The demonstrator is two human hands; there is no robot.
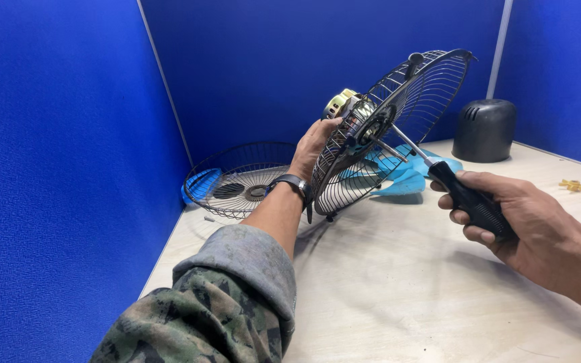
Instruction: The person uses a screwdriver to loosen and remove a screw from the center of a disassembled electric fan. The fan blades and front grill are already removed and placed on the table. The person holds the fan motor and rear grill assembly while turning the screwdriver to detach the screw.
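Head view: left hand (312,144), fingers wrapped on the fan motor (345,107) behind the rear fan guard (398,121), tilted upright on the bench (398,282). Right hand (516,218), fingers closed round a black-handled screwdriver (469,198), tip at the guard's hub. Behind: front guard (237,180), blue fan blade (405,178), dark motor cover (484,130).

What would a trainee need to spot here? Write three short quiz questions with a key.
1. True or false: the left hand holds the wire fan guard upright on the table.
2. Which tool does the right hand grip? A) screwdriver B) pliers
3. What lies flat by the left wall?

Key: 1 true. 2 A. 3 The second wire guard.
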